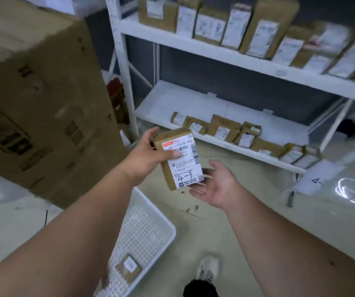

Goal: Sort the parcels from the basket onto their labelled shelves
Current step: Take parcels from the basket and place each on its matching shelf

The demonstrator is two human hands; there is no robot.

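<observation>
**Parcel marked 4-3 held up for reading before it goes to its shelf**

A big cardboard box (37,99) stands on the floor at the left, out of the way of the white shelving unit (204,51) that fills the far side. Its upper shelf carries a row of brown parcels stood on edge with their white labels facing out, probably so the codes can be read at a glance. The lower shelf (193,103) has a shorter row along its front lip, with bare board behind. A paper sign (320,179) hangs at the shelf's right end; only a "4-" shows, the rest cut off by blur.

The white perforated basket (148,228) sits on the floor at the person's feet, within reach, one small parcel (129,267) left in it.

The left hand (148,155) has its grip closed around the upper part of the parcel (178,159), thumb across the label, tilting the handwritten "4-3" toward the camera, apparently to check the destination. The right hand (217,183) lies open, palm up, just below the parcel's lower corner, seemingly ready to take it.
</observation>
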